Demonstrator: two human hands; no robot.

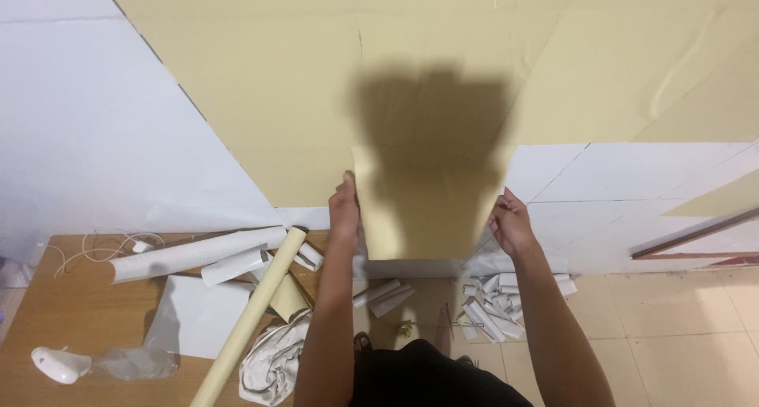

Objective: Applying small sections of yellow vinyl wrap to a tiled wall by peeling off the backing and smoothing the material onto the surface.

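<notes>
Hands are working at the wall: the left hand [345, 211] is pinching the left edge of a loose beige sheet [419, 209], fingers closed around it, while the right hand [512, 224] is closing on the right edge at nearly the same height, slightly lower. Sheet is hanging flat against the wall between the two hands, its long axis running up and down, top edge merging into the larger beige covering [316, 75] already on the wall, bottom edge lying just below the level of the hands. Both hands are sitting equally near, one at each side edge, so the piece is lying straight ahead of the person and centred between the grips. A dark shadow is falling across the upper part of the sheet. White wall panel [95, 122] is showing to the left and right of the beige area. Below left, a wooden table [47, 312] is carrying a beige roll [251, 316] leaning diagonally over its right edge, a white roll [198, 253] along its back edge, a white flat sheet [198, 312], and a crumpled cloth [273, 359]. White offcuts [490, 304] are lying scattered on the tiled floor [680, 336] by the wall base.
</notes>
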